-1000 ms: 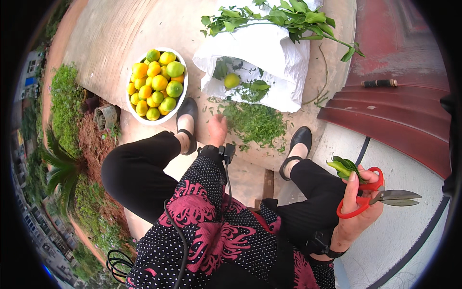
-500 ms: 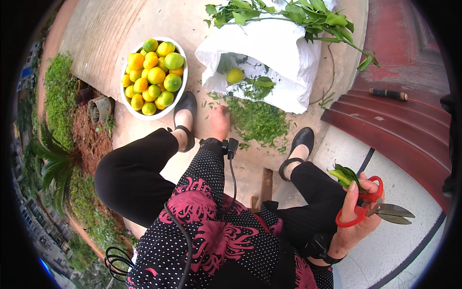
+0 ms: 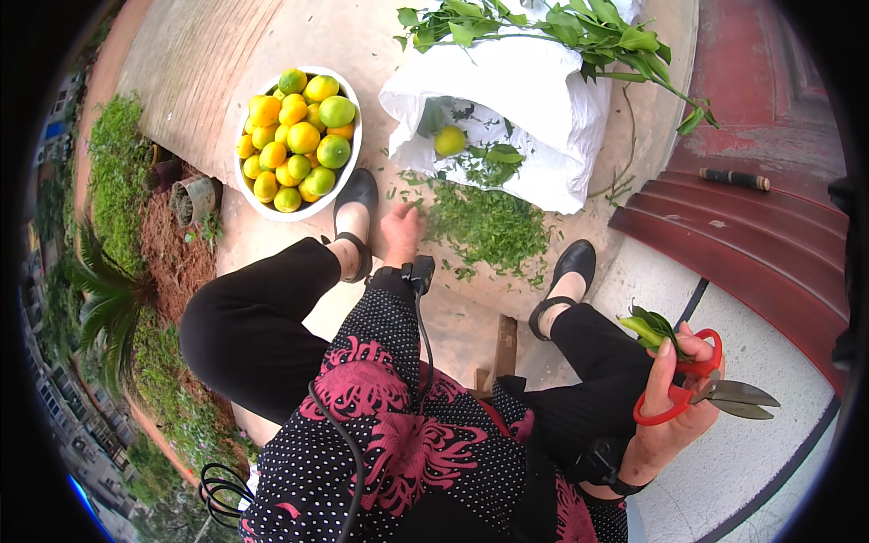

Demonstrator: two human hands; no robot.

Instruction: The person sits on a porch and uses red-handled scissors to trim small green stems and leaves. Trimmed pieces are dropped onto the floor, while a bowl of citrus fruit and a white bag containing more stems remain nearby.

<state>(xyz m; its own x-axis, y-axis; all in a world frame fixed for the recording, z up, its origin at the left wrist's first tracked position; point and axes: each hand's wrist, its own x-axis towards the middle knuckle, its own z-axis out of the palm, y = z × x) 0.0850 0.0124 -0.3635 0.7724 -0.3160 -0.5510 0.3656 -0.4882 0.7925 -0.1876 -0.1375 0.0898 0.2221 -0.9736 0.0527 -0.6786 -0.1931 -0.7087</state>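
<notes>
My right hand is out at the right, closed round red-handled scissors whose metal blades point right. A few green leaves are pinched in the same hand. My left hand is low over the ground between my feet, fingers curled; whether anything is in them I cannot make out. Just right of it lies a heap of cut green leaf pieces. Behind that heap is the open mouth of a white sack, with one yellow-green citrus fruit and leaf bits inside it.
A white oval basin full of green and orange citrus fruits stands beyond my left shoe. Leafy branches lie across the sack. A dark red door base borders the right, with a dark cylinder on it. Plants and soil edge the left.
My left hand has shifted a little left, away from the leaf heap. The right hand keeps its hold on the scissors and leaves. The view has moved slightly.
</notes>
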